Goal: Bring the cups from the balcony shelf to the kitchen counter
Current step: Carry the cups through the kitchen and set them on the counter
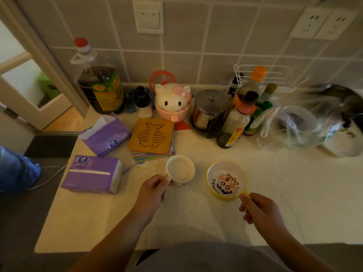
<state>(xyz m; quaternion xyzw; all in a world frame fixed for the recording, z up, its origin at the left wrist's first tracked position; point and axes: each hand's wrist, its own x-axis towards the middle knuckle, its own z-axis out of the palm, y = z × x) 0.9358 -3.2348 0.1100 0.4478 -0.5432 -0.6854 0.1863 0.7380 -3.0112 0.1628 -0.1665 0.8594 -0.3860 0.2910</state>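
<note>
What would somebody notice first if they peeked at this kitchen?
Probably the two hands up front: the left hand holds a white cup and the right hand holds a yellow cartoon cup by their handles, at the counter. Behind them, a pink-and-white cat-faced pot sits by the tiled wall.

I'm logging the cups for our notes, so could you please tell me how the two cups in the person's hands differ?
The white mug is tall and plain inside; the yellow cup is wider, shallower, with a cartoon printed inside. The left hand holds the mug's handle; the right hand pinches the yellow cup's handle. Both sit upright and empty at the counter.
</note>
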